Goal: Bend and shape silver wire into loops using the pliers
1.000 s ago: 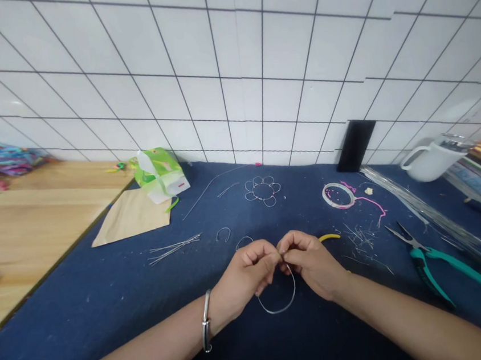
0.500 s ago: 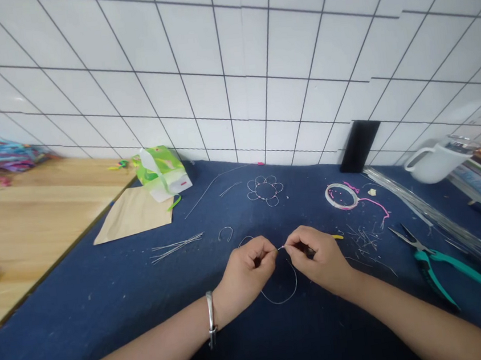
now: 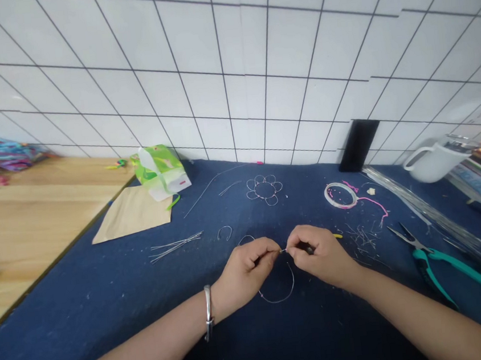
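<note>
My left hand (image 3: 253, 264) pinches a thin metal wire (image 3: 279, 301), whose curved length loops out beneath the fingers. My right hand (image 3: 317, 252) is closed in a pinch on the same wire, just right of the left fingertips. Only a short bit of wire shows between the two hands. Part of a yellow item (image 3: 337, 236) shows behind the right hand; its kind I cannot tell. Beyond the hands lies a flower-shaped wire frame (image 3: 272, 201) with several loops around a ring. A bent wire piece (image 3: 224, 228) rests left of the hands.
Teal-handled pliers (image 3: 431, 257) lie at right, near wire scraps (image 3: 365, 238) and a long wire bundle (image 3: 401, 194). A round dish (image 3: 327, 196) holds pink bits. Straight wires (image 3: 176, 247), a green tissue pack (image 3: 162, 168) and a white mug (image 3: 432, 163) are around.
Both hands stay close together, pinching the wire. The left fingertips have shifted slightly right, and the hanging wire loop has moved a little left.
</note>
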`<move>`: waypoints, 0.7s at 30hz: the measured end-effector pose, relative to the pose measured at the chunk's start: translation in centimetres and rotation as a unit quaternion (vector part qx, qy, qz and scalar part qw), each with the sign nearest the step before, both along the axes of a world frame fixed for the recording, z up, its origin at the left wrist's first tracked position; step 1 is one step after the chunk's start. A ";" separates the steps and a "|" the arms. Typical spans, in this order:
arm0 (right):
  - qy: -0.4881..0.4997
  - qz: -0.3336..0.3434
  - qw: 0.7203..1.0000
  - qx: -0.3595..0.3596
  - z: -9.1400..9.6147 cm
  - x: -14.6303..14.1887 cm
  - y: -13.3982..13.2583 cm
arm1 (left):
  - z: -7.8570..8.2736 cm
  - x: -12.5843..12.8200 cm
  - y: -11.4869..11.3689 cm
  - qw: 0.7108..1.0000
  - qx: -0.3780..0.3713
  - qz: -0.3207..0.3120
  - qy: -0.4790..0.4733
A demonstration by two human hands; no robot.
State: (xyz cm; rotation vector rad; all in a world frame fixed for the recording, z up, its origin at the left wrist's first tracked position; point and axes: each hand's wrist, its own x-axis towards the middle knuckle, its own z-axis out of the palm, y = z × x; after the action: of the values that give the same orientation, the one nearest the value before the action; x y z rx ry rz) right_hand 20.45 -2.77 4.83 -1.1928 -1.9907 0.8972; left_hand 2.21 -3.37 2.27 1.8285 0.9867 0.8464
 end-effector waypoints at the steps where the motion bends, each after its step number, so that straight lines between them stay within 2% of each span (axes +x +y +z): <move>1: 0.008 0.000 1.000 -0.024 0.2 0.0 0.0 | 0.0 -0.1 0.0 1.000 -0.005 -0.006 -0.006; 4: 0.021 0.001 0.998 -0.067 0.7 0.0 0.0 | -0.1 -0.3 0.1 0.999 -0.037 -0.012 -0.031; 7: 0.009 -0.014 0.999 -0.035 0.8 0.0 -0.1 | -0.2 -0.1 0.1 0.997 -0.065 -0.006 -0.050; 10: -0.012 -0.023 1.000 -0.003 0.5 -0.2 -0.3 | -0.1 0.2 0.1 0.997 -0.062 -0.006 -0.054; 17: -0.023 -0.030 0.999 0.025 -0.5 -0.9 -1.0 | -0.3 0.4 -0.3 0.996 0.080 0.019 0.018; 21: -0.012 -0.037 0.999 0.036 -0.7 -1.0 -1.1 | -0.3 0.3 -0.4 0.992 0.120 0.014 0.041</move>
State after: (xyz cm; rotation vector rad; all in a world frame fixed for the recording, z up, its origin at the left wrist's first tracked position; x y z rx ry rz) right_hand 19.40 -3.85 4.10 -1.2326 -1.9680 0.7710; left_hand 2.55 -3.75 1.96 2.0713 0.9979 0.9479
